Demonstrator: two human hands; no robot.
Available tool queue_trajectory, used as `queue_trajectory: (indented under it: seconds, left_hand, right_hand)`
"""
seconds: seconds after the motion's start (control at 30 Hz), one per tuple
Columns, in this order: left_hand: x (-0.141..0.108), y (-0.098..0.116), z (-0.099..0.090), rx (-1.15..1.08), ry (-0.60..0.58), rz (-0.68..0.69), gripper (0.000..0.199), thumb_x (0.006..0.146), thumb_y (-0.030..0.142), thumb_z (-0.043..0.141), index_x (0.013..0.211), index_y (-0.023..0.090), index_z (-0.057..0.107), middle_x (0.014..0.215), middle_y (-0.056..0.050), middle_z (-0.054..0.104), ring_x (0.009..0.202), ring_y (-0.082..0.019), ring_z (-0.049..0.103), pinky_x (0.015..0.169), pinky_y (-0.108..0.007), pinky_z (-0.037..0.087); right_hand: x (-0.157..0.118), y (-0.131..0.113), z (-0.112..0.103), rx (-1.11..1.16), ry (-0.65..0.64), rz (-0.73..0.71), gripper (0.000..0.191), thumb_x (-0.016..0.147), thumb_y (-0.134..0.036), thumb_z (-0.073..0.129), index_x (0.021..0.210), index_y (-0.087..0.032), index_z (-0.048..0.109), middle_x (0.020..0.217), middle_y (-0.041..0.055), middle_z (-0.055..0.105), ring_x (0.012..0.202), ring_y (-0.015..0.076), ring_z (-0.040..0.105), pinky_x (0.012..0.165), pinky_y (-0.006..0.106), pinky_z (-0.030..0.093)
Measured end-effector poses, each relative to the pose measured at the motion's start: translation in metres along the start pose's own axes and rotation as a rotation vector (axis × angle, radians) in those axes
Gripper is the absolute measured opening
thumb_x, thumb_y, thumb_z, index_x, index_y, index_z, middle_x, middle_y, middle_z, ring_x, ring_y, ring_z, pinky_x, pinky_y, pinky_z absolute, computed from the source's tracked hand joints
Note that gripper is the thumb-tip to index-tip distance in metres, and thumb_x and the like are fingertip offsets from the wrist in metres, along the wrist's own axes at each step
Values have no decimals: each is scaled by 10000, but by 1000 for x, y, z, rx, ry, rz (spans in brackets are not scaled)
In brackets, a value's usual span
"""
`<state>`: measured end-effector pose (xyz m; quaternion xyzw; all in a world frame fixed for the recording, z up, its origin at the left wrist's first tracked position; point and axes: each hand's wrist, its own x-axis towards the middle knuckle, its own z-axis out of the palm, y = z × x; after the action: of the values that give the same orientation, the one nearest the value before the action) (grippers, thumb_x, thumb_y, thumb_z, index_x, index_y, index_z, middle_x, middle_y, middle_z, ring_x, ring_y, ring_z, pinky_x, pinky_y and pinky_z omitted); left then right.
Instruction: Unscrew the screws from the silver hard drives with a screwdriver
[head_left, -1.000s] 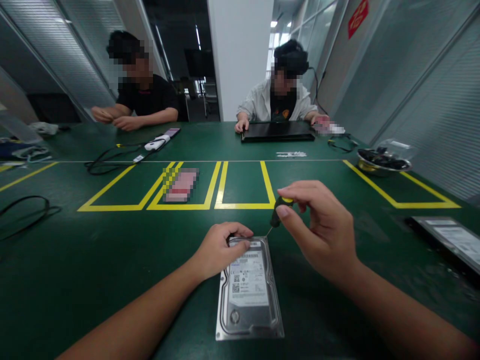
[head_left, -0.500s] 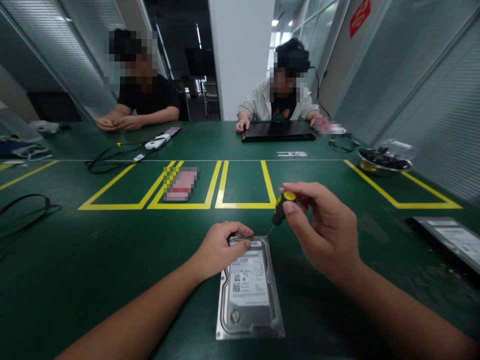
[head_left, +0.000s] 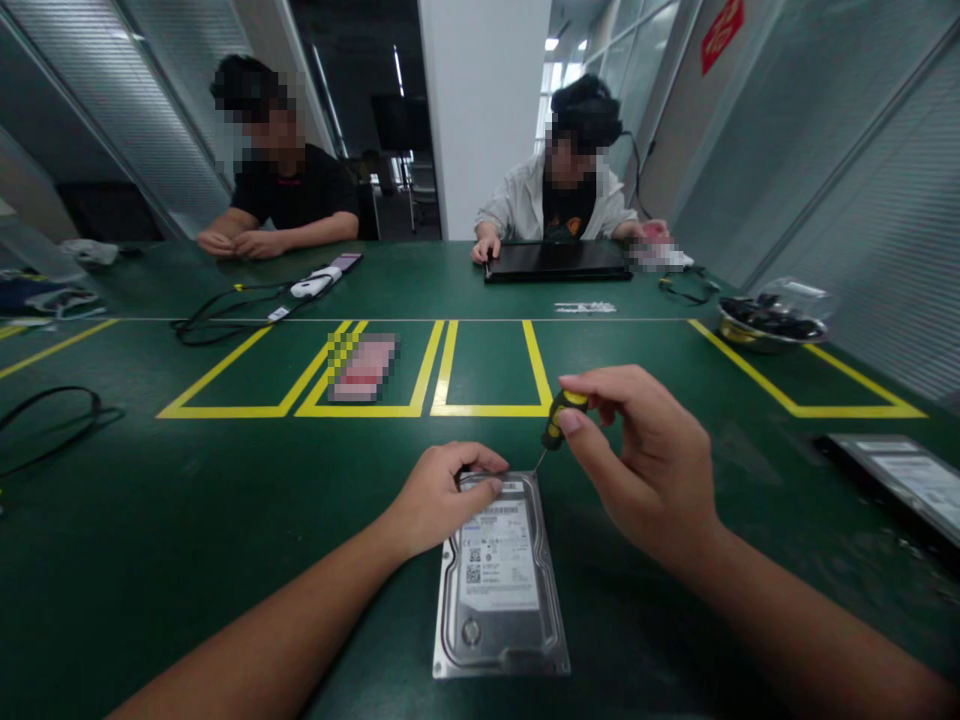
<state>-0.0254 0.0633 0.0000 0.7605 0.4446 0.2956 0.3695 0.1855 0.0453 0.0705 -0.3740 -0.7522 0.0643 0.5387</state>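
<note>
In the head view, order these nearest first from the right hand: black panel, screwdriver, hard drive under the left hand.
1. Screwdriver: in the right hand.
2. Hard drive: left of it.
3. Black panel: far side.

Counted two bare hands (head_left: 444,500), one screwdriver (head_left: 556,425), one hard drive (head_left: 501,590) near centre, one similar labelled unit (head_left: 911,482) at right edge. Tallied two persons (head_left: 296,195), one black panel (head_left: 559,262), one bowl (head_left: 772,342), one red sign (head_left: 722,36). Recorded four yellow-tape outlines (head_left: 491,412), plus part of fifth at left. Bowl contents too jumbled to count.
</note>
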Motion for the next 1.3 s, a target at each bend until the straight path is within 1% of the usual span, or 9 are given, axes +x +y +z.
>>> queue_trajectory:
  seconds: [0.13,0.33,0.53,0.63,0.7,0.83,1.03,1.17,1.3]
  left_hand:
    - [0,0,0,8,2,-4,194,830,205,637,1006,181,714,966,-30,735,878,-182,672,791,-292,491]
    - [0,0,-1,20,-1,1,188,833,213,637,1004,187,712,963,-25,735,880,-184,670,800,-297,490]
    - [0,1,-1,26,1,-9,190,836,213,632,1005,183,713,969,-33,736,876,-187,671,793,-301,496]
    - [0,1,-1,24,0,-5,190,836,211,629,1004,180,712,968,-35,735,879,-188,671,797,-303,496]
    - [1,1,-1,26,0,-2,189,836,210,627,1003,181,713,967,-33,735,882,-187,670,801,-303,494]
    - [1,1,-1,32,1,-8,188,834,212,628,997,181,717,962,-32,735,876,-186,668,797,-303,492]
    - [0,1,0,36,8,-5,194,832,217,622,996,175,717,971,-43,737,890,-197,671,810,-314,499]
    - [0,0,0,30,11,-6,190,841,219,622,1001,184,718,964,-32,737,882,-192,673,796,-300,499]
    - [0,-1,0,25,14,4,181,845,212,624,998,184,717,961,-26,736,881,-184,672,797,-294,493]
  right_hand:
    - [-2,2,1,6,12,32,263,862,-125,615,1103,-228,616,988,28,651,842,160,577,687,341,456]
    - [1,2,-2,-1,17,-52,228,826,-159,699,1034,-230,641,941,27,629,884,174,575,717,346,461]
    - [-1,2,-1,7,-7,21,244,881,-123,584,1096,-228,634,974,25,657,841,158,584,701,345,459]
    - [-1,3,0,22,-12,15,244,879,-135,590,1100,-229,633,1023,37,658,893,172,594,722,354,470]
    - [0,3,0,21,1,-21,226,852,-149,644,1064,-225,641,1001,39,648,928,182,592,743,357,478]
    - [2,1,-1,3,0,-39,205,840,-145,666,1024,-235,648,923,21,639,880,174,593,749,360,491]
    - [1,1,0,10,-17,-13,234,869,-155,619,1081,-250,646,1014,38,665,927,194,606,781,399,502]
    - [2,1,0,3,5,-27,218,838,-177,676,1046,-242,664,968,44,637,924,195,591,749,372,499]
    - [2,0,0,-11,-9,-36,210,855,-125,628,1037,-223,664,938,28,660,872,169,596,738,350,483]
